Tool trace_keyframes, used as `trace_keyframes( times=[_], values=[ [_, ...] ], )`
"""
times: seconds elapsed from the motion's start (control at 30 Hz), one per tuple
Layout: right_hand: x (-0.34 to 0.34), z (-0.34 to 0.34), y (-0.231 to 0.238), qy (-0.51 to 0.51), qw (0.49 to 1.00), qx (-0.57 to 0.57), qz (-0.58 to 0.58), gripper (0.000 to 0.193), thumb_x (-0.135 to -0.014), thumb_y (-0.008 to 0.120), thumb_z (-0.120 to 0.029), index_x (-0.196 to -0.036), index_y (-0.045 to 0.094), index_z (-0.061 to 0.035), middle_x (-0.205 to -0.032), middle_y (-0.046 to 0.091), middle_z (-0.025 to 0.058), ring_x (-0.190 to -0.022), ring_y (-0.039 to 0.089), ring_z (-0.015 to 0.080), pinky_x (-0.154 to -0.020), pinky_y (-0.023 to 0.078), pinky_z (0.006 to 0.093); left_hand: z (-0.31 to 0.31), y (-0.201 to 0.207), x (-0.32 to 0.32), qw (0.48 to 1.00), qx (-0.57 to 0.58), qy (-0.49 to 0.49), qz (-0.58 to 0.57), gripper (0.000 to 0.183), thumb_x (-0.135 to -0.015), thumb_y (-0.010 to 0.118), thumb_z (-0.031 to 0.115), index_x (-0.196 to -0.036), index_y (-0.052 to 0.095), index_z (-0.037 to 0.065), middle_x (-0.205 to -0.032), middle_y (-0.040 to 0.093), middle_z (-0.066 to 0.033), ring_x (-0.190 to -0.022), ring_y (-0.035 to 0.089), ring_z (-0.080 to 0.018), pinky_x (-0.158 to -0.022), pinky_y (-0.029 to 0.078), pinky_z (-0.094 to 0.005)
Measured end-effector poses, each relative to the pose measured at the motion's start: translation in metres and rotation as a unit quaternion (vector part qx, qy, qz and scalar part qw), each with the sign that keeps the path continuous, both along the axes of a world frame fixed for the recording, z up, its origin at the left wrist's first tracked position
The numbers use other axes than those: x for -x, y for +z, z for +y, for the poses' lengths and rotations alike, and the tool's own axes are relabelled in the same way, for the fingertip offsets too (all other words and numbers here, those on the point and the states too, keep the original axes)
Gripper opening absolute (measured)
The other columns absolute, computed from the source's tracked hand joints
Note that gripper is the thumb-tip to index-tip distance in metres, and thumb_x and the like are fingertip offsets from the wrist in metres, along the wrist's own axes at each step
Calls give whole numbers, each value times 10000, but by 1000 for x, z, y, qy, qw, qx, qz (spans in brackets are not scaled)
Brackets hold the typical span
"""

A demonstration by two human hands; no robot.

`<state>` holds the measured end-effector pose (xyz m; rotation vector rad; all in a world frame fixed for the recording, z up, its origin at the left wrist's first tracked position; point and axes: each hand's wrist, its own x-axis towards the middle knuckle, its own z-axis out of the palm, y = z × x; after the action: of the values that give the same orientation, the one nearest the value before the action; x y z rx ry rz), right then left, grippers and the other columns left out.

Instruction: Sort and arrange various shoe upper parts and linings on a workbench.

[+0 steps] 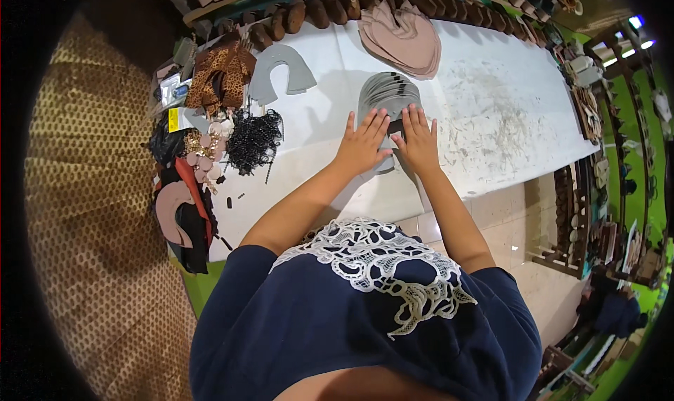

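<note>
Your left hand (362, 145) and right hand (419, 143) press flat, fingers spread, on the grey cutouts (385, 96); bare white table (505, 113) lies to their right.

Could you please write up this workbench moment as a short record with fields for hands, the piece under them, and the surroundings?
Left hand: flat, fingers spread, pressing on the grey pieces.
Right hand: flat beside it, same pieces.
Grey cut pieces: fanned stack on the white table.
Pink cut pieces: piled beyond, untouched.
Grey curved piece: far left of the stack.
Leopard-print material: at the table's left end.
Black beaded trim: below it.
</note>
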<state>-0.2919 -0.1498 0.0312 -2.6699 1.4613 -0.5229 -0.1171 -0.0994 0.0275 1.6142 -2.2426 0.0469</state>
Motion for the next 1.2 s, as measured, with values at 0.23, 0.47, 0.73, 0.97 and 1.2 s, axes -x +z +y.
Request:
trace_keyframes(
  times=[0.23,0.47,0.73,0.97,1.2],
  values=[
    [-17,13,18,3,991,102,-84,404,-858,539,-324,-1209,547,-123,-1269,493,59,-1233,392,266,-1029,190,504,10,14,-24,999,-15,-10,28,673,-852,489,484,-1393,321,121,-1474,257,-82,-1371,209,-244,-1041,32,-625],
    [-87,8,48,206,968,79,-118,272,-787,622,-230,-1047,625,-151,-1156,534,49,-1173,428,285,-1006,247,492,20,36,-115,982,-26,176,61,403,-856,521,367,-1183,565,137,-1362,414,-88,-1302,318,-275,-1036,78,-618],
    [-189,-44,35,250,968,-19,-6,186,-792,592,-218,-941,664,-132,-982,609,39,-1020,534,240,-954,351,452,9,28,-223,965,20,256,-57,174,-781,631,209,-934,672,139,-1237,515,-68,-1221,403,-268,-1016,180,-613],
    [-236,-90,10,188,982,4,31,148,-767,584,-191,-888,665,-163,-870,601,33,-922,550,227,-843,388,407,-23,18,-260,963,68,212,-154,166,-692,658,221,-829,684,132,-1243,513,-75,-1255,363,-265,-1039,157,-593],
    [-242,-100,8,243,959,33,141,133,-767,556,-164,-842,662,-188,-861,603,15,-939,543,199,-931,355,439,-23,28,-273,967,-42,175,-183,260,-681,698,261,-923,691,165,-1292,478,-36,-1293,314,-246,-1051,133,-593]
  ],
)
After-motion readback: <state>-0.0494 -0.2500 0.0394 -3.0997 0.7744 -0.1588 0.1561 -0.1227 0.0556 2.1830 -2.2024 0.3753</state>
